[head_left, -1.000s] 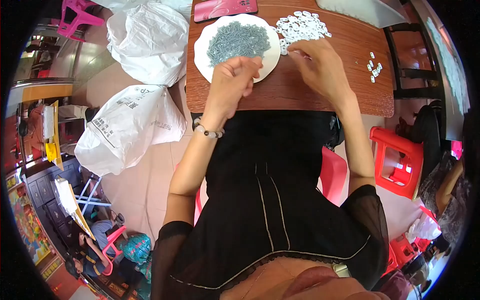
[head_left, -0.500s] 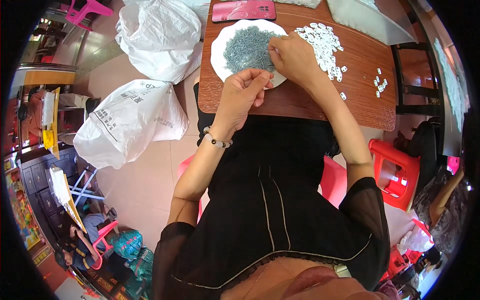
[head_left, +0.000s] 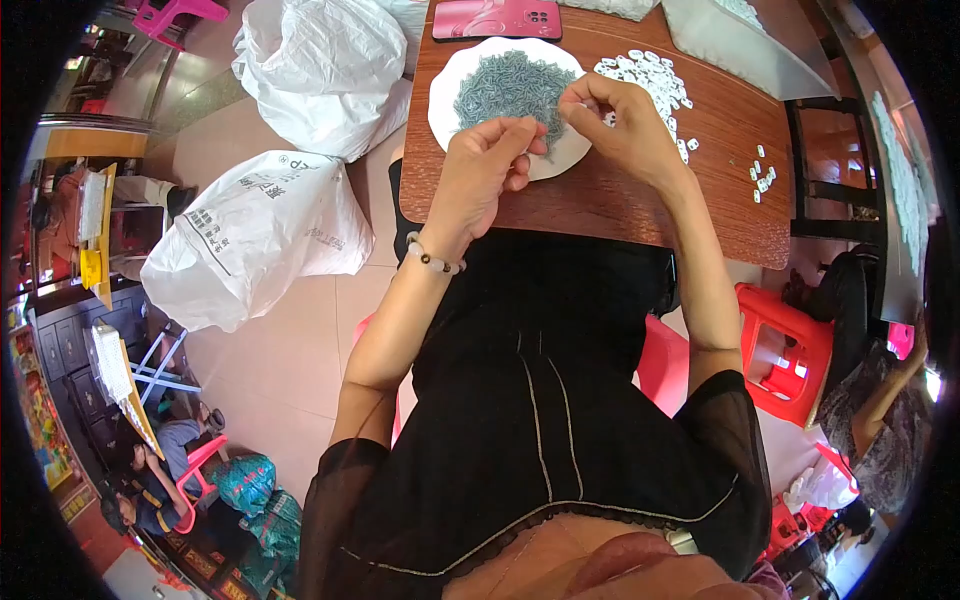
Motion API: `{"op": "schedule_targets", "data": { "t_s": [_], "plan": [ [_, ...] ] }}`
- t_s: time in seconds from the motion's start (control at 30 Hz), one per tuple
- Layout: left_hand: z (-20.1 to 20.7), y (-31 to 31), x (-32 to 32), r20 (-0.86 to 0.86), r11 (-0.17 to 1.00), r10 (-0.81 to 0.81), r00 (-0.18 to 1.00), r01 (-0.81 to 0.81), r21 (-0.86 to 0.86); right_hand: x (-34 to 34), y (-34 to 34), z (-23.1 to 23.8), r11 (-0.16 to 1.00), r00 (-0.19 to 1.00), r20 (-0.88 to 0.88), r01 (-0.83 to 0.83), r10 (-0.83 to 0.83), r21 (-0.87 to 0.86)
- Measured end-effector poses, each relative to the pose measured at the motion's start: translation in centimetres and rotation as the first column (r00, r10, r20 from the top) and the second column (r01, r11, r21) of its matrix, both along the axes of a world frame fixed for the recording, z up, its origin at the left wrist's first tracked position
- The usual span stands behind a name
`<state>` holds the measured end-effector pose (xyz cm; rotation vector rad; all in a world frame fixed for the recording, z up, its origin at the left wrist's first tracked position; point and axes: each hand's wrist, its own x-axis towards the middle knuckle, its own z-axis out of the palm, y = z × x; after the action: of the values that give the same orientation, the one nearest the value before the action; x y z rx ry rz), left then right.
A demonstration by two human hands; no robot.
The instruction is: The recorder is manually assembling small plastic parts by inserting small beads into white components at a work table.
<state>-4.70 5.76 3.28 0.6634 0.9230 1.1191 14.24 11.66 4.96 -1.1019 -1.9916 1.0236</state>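
A white plate (head_left: 441, 112) with a wavy rim holds a heap of small grey screws (head_left: 508, 88). Over the plate's near edge, my left hand (head_left: 482, 172) has its thumb and forefinger pinched together; whatever is in the pinch is too small to name. My right hand (head_left: 632, 128) is at the plate's right edge, thumb and forefinger also closed, their tips close to the left fingertips. What they hold, if anything, cannot be made out. Beside the right hand lies a pile of small white plastic pieces (head_left: 655, 80) with holes.
A pink phone (head_left: 497, 20) lies beyond the plate on the brown wooden table (head_left: 725, 130). Several loose white pieces (head_left: 763, 180) are at the right. Large white sacks (head_left: 265, 235) stand on the floor at left. A red stool (head_left: 785, 350) is at right. Other people sit farther off.
My right hand has drawn back from the screw heap, rightward and slightly nearer me, fingers still pinched. My left hand has stayed almost in place.
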Motion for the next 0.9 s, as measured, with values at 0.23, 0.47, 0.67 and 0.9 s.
{"op": "schedule_targets", "data": {
  "t_s": [0.23,0.47,0.67,0.9],
  "plan": [
    [0.9,0.8,1.1,-0.022,0.995,-0.068,0.997,0.07,0.068,0.9,-1.5,0.9,0.997,0.997,-0.057,-0.04,0.044,0.06],
    [0.4,0.5,1.4,-0.054,0.989,-0.122,0.991,0.126,0.079,1.6,-2.7,1.2,0.993,0.998,-0.07,0.001,0.007,0.114],
    [0.5,0.3,2.3,-0.019,0.989,-0.137,0.99,0.138,0.053,2.3,-3.5,0.6,0.997,0.998,-0.064,0.009,-0.004,0.079],
    [0.0,-0.5,4.4,-0.067,0.994,-0.105,0.992,0.107,0.035,4.4,-5.4,-0.8,0.937,0.943,-0.224,0.175,-0.248,-0.302]
  ]
}}
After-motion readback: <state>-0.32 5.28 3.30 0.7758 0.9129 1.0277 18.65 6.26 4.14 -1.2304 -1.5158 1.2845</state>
